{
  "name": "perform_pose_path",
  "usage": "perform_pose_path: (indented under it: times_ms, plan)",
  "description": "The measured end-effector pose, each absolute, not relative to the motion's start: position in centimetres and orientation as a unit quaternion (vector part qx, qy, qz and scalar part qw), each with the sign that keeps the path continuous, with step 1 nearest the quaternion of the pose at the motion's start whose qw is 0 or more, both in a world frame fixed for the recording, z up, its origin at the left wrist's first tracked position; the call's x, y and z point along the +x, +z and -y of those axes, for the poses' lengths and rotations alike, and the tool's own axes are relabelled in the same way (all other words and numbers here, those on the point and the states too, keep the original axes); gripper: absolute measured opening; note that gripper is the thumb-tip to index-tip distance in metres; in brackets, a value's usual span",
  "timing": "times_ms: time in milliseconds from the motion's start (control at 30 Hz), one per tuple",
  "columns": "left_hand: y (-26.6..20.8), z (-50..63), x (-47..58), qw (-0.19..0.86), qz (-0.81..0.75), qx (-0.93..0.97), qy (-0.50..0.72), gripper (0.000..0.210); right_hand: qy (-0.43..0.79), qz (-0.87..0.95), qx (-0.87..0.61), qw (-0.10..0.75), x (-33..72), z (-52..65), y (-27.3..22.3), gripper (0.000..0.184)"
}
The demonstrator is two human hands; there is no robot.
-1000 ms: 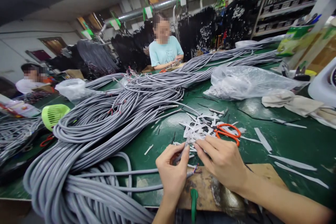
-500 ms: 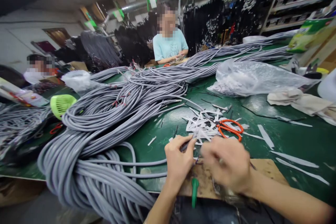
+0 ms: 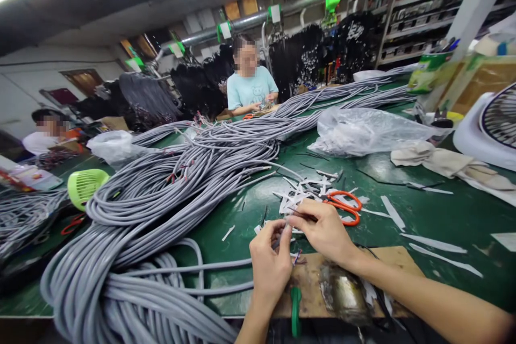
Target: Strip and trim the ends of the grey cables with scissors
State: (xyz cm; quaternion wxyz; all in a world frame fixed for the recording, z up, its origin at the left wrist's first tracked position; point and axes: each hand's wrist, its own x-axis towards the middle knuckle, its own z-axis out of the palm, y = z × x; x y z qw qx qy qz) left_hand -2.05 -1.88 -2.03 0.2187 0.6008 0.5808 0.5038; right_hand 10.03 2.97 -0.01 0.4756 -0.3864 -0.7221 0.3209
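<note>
Two runs of grey cable (image 3: 226, 266) lead from the left into my left hand (image 3: 270, 258), whose fingers are closed round the cable. Thin coloured wire ends (image 3: 298, 258) stick out just right of that hand. My right hand (image 3: 322, 228) is pinched closed at the left fingertips; what it pinches is too small to make out. Beyond the hands lies a heap of white strips (image 3: 300, 191), with orange-handled scissors (image 3: 352, 201) on its right side. Under my hands is a wooden board (image 3: 312, 295) bearing a dull metal block (image 3: 346, 293) and a green lever (image 3: 295, 312).
Big coils of grey cable (image 3: 133, 199) cover the left of the green table (image 3: 435, 215). A clear plastic bag (image 3: 358, 131), a cloth (image 3: 447, 164) and a white fan (image 3: 479, 134) stand to the right. A co-worker (image 3: 252, 88) sits across the table, another person (image 3: 42, 140) far left.
My right hand, blurred and apart before, has moved up and left to meet the left fingertips. The metal block on the board now shows. The view has shifted, bringing in the fan.
</note>
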Motion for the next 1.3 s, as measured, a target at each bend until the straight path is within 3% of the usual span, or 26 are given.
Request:
perform_pose_path:
  times_ms: [167,467,733,933,1033,1300]
  plan:
    - [-1.8,2.1,-2.4,0.241,-0.578,0.59,0.51,0.021,0.322,0.74,-0.33,0.49,9.7,-3.3,-0.3,0.022]
    - [-1.6,2.1,-3.5,0.407,-0.497,0.512,0.571,0.035,0.492,0.688,-0.322,0.426,9.0,-3.7,-0.2,0.025]
    - [-1.7,1.7,-3.3,0.522,-0.484,0.518,0.473,0.047,0.431,0.705,-0.351,0.439,9.5,-3.6,-0.7,0.013]
    - [-2.0,1.6,-4.4,0.555,-0.491,0.505,0.443,0.044,0.358,0.752,-0.327,0.446,9.6,-3.7,-0.5,0.011]
    - [-1.6,1.5,-4.2,0.563,-0.523,0.451,0.455,0.032,0.359,0.739,-0.347,0.452,9.7,-3.9,-0.6,0.012]
    - [-1.5,1.5,-3.9,0.572,-0.532,0.353,0.515,0.033,0.348,0.735,-0.3,0.5,10.3,-3.6,-0.1,0.01]
